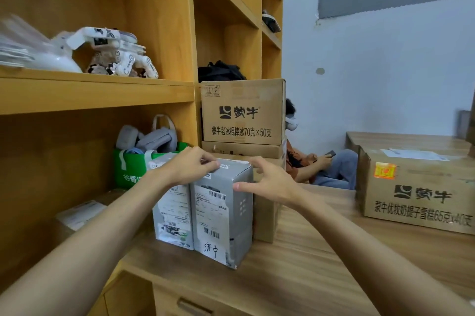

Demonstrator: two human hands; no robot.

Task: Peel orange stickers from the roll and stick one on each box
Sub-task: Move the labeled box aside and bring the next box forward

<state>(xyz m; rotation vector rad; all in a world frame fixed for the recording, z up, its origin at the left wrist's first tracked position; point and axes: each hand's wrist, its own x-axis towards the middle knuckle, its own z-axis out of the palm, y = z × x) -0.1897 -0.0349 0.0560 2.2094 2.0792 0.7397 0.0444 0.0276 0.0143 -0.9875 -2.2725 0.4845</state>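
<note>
Two grey boxes stand side by side on the wooden desk (321,259): the right grey box (223,215) with shipping labels and a handwritten tag, and the left grey box (173,215). My left hand (191,165) rests on their tops with fingers curled over the front top edge. My right hand (267,182) sits at the right box's upper right side, thumb on its face, fingers relaxed. A brown carton (416,197) at the right carries an orange sticker (384,170). No sticker roll is in view.
Stacked brown cartons (243,112) stand behind the grey boxes against a wooden shelf unit (97,94). The shelf holds a green bag (131,169) and a white toy robot (115,54). A seated person (321,164) is behind the desk.
</note>
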